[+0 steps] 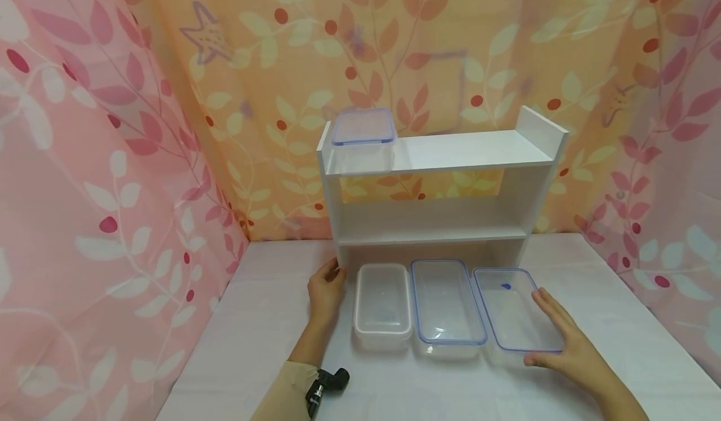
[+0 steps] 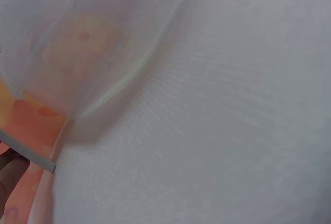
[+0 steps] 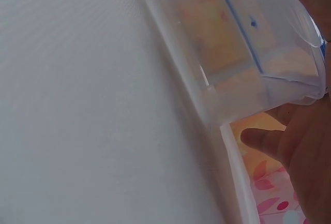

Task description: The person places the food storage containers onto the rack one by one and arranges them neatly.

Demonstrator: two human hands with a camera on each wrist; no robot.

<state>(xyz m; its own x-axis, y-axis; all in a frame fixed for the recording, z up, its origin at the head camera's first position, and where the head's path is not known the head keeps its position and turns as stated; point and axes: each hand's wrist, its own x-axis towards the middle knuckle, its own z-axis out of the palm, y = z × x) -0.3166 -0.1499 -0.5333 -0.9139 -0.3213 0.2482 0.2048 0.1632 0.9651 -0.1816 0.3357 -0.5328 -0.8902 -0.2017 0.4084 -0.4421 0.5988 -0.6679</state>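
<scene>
My left hand (image 1: 325,293) is at the foot of the white shelf (image 1: 434,224), fingertips right at its left side panel. In the left wrist view, part of that hand (image 2: 13,175) shows beside the panel's edge. On the table, my right hand (image 1: 574,346) spans the right side of a clear food container (image 1: 518,314) with a blue rim, thumb toward its near corner. The right wrist view has the container's wall (image 3: 207,63) close to the hand, with one finger sticking out past it.
Left of that container stand a blue-rimmed clear container (image 1: 447,302) and a white-rimmed one (image 1: 383,302), side by side before the shelf. Another container with a blue-edged lid (image 1: 363,130) sits on the shelf's top left. Patterned curtains (image 1: 270,96) surround the white table (image 1: 259,302).
</scene>
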